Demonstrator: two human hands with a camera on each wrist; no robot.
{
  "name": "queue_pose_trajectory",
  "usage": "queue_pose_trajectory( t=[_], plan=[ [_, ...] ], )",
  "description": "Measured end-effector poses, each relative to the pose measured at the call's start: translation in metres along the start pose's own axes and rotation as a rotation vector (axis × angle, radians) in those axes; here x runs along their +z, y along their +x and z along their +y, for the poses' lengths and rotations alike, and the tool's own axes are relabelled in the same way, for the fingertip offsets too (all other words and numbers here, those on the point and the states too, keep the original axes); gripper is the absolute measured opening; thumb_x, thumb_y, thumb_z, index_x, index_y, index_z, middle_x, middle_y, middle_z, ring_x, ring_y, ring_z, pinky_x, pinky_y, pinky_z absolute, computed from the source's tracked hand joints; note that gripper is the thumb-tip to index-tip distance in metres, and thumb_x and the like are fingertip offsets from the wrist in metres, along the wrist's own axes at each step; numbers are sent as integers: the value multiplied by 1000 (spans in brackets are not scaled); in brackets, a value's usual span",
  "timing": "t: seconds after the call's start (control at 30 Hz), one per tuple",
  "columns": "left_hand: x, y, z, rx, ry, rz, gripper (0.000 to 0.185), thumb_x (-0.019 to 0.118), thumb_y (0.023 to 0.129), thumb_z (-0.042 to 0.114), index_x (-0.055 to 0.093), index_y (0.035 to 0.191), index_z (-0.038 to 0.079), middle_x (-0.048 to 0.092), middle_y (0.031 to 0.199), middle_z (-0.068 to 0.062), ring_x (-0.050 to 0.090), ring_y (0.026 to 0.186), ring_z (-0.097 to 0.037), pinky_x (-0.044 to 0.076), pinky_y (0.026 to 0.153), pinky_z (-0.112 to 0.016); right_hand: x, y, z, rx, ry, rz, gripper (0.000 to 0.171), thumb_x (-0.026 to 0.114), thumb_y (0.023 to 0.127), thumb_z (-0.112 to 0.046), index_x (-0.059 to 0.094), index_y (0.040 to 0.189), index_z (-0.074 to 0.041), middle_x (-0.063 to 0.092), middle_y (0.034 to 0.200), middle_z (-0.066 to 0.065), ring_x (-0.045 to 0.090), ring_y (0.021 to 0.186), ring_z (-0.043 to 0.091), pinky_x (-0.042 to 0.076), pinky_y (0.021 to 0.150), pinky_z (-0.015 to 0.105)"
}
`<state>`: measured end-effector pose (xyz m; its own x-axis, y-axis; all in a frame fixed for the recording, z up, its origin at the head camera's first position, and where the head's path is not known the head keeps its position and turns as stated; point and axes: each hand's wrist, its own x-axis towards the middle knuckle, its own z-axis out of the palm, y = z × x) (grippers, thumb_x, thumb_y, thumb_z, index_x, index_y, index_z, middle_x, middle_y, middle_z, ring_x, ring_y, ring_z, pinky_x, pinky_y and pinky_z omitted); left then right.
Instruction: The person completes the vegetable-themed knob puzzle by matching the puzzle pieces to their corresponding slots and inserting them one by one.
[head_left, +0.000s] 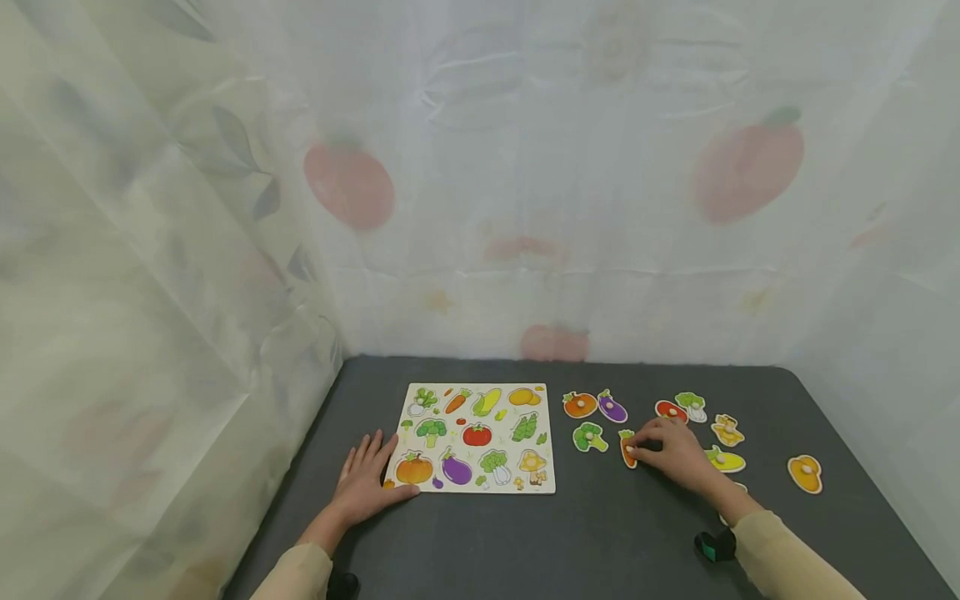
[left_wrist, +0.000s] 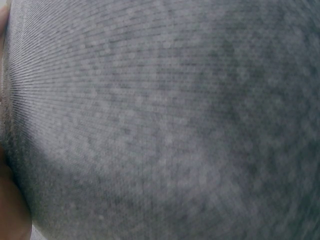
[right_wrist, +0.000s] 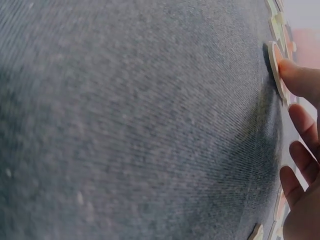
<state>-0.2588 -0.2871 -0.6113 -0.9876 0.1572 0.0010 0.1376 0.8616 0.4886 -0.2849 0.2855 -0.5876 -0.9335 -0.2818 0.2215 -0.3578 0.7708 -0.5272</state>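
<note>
From the head view we saw our right hand (head_left: pixel 672 454) touching the carrot piece (head_left: pixel 627 450) right of the puzzle board (head_left: pixel 477 437), mid-table, grip unclear, left hand (head_left: pixel 366 483) flat, fingers straight, at the board's near-left corner, wrist views showed mostly blurred grey cloth.

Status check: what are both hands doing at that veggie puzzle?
Left hand flat beside the puzzle board. Right hand touching the loose carrot piece. Broccoli piece lies between carrot and board.

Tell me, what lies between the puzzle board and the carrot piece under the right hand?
In the head view, only bare dark table lies between the puzzle board and the carrot piece; the broccoli piece sits just above that line.
</note>
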Motion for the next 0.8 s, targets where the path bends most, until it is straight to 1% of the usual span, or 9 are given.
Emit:
queue_pose_trajectory(
  t=[0.13,0.27,0.37,0.5,0.6,0.73,0.8],
  plan=[
    [4,1,-5,20,-15,12,116,73,76,74,31,162,10,18,166,-26,7,152,-48,-1,119,-66,1,-1,-2,2,-3,15,6,85,86,-27,80,90,-29,63,94,-11,56,95,20,42,87,50],
    [5,1,-7,34,-27,27,115,74,76,74,32,161,9,19,165,-27,8,152,-49,0,119,-67,2,-1,-3,15,-14,20,7,85,86,-28,80,90,-30,63,93,-12,56,95,20,41,87,51],
    [6,2,-8,25,-13,20,116,73,75,76,31,162,10,18,166,-25,7,153,-48,0,119,-66,2,-2,-3,30,-25,20,6,85,86,-31,80,91,-30,63,93,-11,56,96,22,40,85,53],
    [2,3,-5,-15,20,-33,118,71,77,77,26,164,12,13,168,-23,4,154,-46,-2,120,-65,2,-3,-4,55,-28,13,7,84,86,-34,81,92,-31,65,95,-11,56,98,24,38,86,59],
    [-1,2,-3,-22,17,-43,117,72,77,75,26,164,12,13,168,-23,4,154,-47,-2,120,-65,2,-3,-5,65,-27,12,8,84,87,-33,81,93,-31,67,96,-10,58,98,25,39,86,63],
    [4,1,-5,20,-14,10,115,74,76,74,30,163,11,17,166,-26,7,152,-49,-1,119,-66,3,-5,-7,78,-33,22,8,83,87,-31,81,94,-29,69,96,-10,59,96,24,39,85,64],
    [5,1,-7,31,-19,24,115,74,76,74,31,162,10,19,165,-27,8,152,-49,0,118,-67,3,-6,-8,87,-31,28,8,83,88,-29,82,95,-27,70,95,-9,59,95,25,39,85,65]
  ],
)
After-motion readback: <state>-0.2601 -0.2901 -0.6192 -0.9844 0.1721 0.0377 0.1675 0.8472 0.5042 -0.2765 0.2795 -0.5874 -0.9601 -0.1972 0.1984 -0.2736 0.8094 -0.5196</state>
